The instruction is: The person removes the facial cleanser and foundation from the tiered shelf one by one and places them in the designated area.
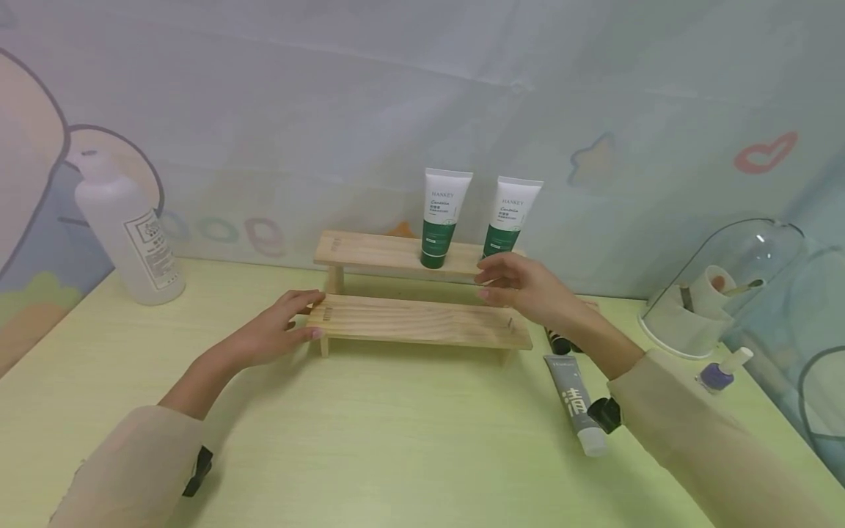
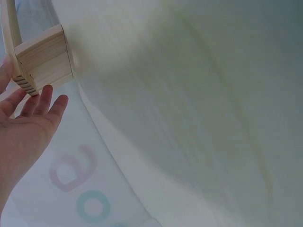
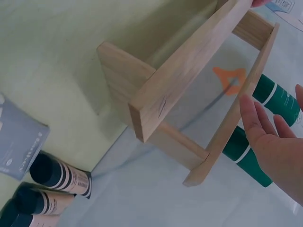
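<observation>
A two-step wooden display rack (image 1: 422, 319) stands before the wall. My left hand (image 1: 273, 330) holds the left end of its lower step, thumb at the front edge and fingers at the back. Two white-and-green squeeze tubes stand cap down on the upper step: the left tube (image 1: 444, 213) near the middle, the right tube (image 1: 513, 209) further along. By the right tube's base is my right hand (image 1: 528, 290), its fingers loosely bent and holding nothing. In the right wrist view, those fingertips (image 3: 246, 106) lie right at the upper step's edge, beside the green caps.
A grey tube (image 1: 573, 400) lies right of the rack, by several dark-capped tubes (image 3: 61, 175) partly hidden under my right arm. Further right are a clear dome (image 1: 746, 253) over small items and a purple nail polish bottle (image 1: 716, 375). A white pump bottle (image 1: 128, 227) stands at the left.
</observation>
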